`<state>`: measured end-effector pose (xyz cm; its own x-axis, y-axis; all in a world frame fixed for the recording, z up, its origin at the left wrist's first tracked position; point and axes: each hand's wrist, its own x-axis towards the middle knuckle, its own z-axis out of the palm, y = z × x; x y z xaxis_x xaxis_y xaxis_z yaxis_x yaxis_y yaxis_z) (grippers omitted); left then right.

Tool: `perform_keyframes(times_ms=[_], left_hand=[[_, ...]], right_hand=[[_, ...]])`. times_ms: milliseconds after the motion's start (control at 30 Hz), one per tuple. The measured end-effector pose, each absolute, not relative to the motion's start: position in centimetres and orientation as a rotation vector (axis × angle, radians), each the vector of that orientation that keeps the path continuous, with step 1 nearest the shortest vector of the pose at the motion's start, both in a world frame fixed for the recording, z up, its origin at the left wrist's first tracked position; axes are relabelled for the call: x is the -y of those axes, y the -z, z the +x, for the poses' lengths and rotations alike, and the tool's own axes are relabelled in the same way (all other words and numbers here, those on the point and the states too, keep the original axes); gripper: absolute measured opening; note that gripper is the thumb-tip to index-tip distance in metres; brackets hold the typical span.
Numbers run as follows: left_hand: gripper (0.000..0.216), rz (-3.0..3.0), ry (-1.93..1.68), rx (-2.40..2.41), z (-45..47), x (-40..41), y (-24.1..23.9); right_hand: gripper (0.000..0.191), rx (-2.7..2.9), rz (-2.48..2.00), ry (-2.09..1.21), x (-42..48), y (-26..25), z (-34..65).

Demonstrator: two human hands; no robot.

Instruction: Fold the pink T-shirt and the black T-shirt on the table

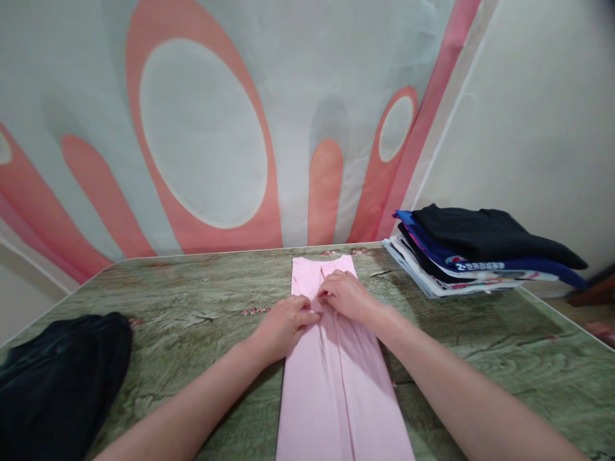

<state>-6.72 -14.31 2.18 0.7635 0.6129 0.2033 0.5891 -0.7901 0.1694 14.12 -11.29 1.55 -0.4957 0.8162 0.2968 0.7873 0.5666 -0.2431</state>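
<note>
A pink shirt (317,397) lies in front of me, folded lengthwise into a long narrow strip with its neckline at the far end. Folded edges run down its middle. My left hand (291,320) rests at the strip's left edge, fingers curled and pinching the cloth near the centre. Just beyond it, my right hand (346,294) bends over the upper part, its fingertips closed on the fabric close to the same fold. The two hands are near each other but apart.
A stack of folded clothes (480,256), black on top, stands at the table's back right. Dark cloth (62,378) lies at the left. The wood-patterned table (192,288) meets a wall hanging (298,192) at its far edge.
</note>
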Motion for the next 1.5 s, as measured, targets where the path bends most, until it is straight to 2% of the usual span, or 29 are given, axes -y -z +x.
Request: perform_keyframes(times_ms=[267,433,733,933,1100,1233,1400,1500], left_hand=[[0.027,2.878,-0.395,-0.911,-6.6,14.6,-2.7],[0.031,2.857,-0.379,-0.862,-6.5,14.9,-2.9],[0.032,2.856,-0.373,-0.905,-6.6,15.1,-2.7],[0.034,2.885,-0.356,-0.931,-6.5,15.7,-2.1],[0.035,2.897,-0.348,-0.933,-6.5,16.0,-1.6],[0.037,2.912,-0.343,-0.935,-6.5,16.2,-1.7],[0.033,2.953,-0.316,-0.916,-6.5,16.6,-1.8],[0.033,2.975,-0.294,-0.928,-6.5,16.9,-1.9]], right_hand=[[0.01,2.261,-1.429,0.013,11.0,-0.9,13.8],[0.004,2.254,-1.365,-0.097,10.9,-0.4,14.0],[0.005,2.235,-1.42,-0.073,10.5,-0.1,13.5],[0.005,2.25,-1.497,0.059,9.2,-1.1,12.8],[0.004,2.421,-1.37,-0.069,7.2,-1.5,12.4],[0.005,2.326,-1.447,0.007,6.1,-1.6,12.3],[0.004,2.502,-1.185,-0.31,6.4,-1.7,12.5],[0.004,2.491,-1.205,-0.265,6.3,-1.4,12.2]])
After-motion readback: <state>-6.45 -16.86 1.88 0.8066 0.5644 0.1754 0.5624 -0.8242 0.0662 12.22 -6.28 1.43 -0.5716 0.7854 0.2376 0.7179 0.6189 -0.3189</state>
